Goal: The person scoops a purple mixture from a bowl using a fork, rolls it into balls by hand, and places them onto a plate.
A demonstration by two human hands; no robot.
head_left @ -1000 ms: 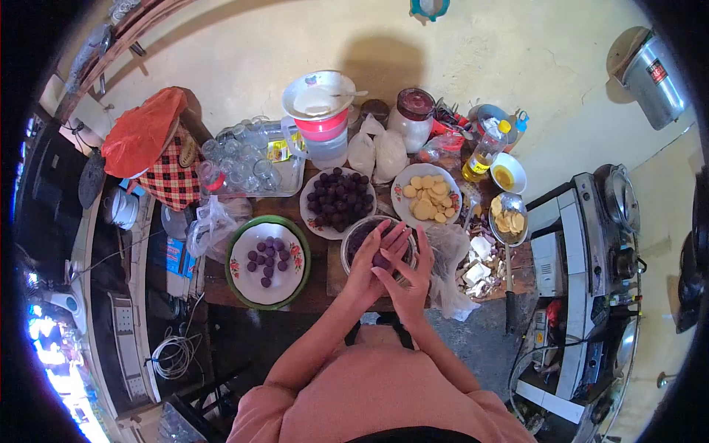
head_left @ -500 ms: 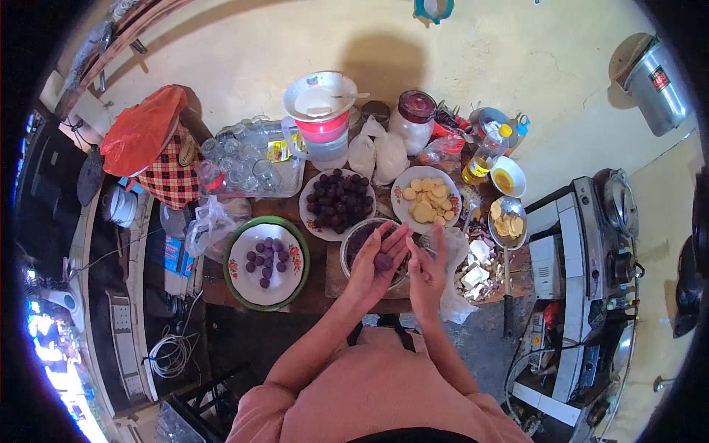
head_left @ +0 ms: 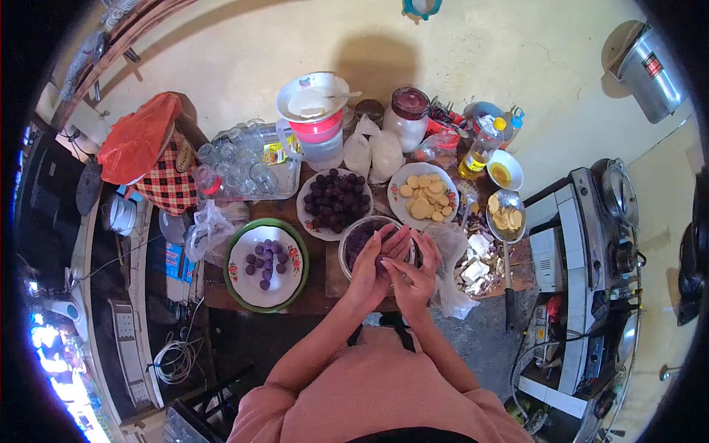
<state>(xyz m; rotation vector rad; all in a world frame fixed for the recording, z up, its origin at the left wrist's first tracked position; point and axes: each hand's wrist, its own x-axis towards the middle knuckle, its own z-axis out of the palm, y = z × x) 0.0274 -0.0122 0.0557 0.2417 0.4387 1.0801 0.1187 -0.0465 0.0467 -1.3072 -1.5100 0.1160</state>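
My left hand (head_left: 369, 277) is cupped palm up over a clear bowl of purple dough (head_left: 360, 238). In its palm rests a small purple dough ball (head_left: 380, 263), mostly covered by fingers. My right hand (head_left: 415, 279) bends in from the side, its thumb and fingertips against the ball. To the left, a white floral plate with a green rim (head_left: 244, 297) carries several purple balls (head_left: 266, 261). Behind the bowl stand a plate of darker purple balls (head_left: 338, 201) and a floral plate of pale yellow round slices (head_left: 427, 196).
A skimmer (head_left: 507, 220) with yellow slices lies at the right beside white chunks (head_left: 476, 269). An oil bottle (head_left: 476, 156), a jar (head_left: 408, 122), flour bags (head_left: 375, 153) and a pitcher (head_left: 319, 144) line the back. Glasses (head_left: 240, 166) crowd a tray. A stove (head_left: 598, 221) stands far right.
My right hand has moved left and closed in on the purple ball, which now shows less between the hands. The view has shifted slightly.
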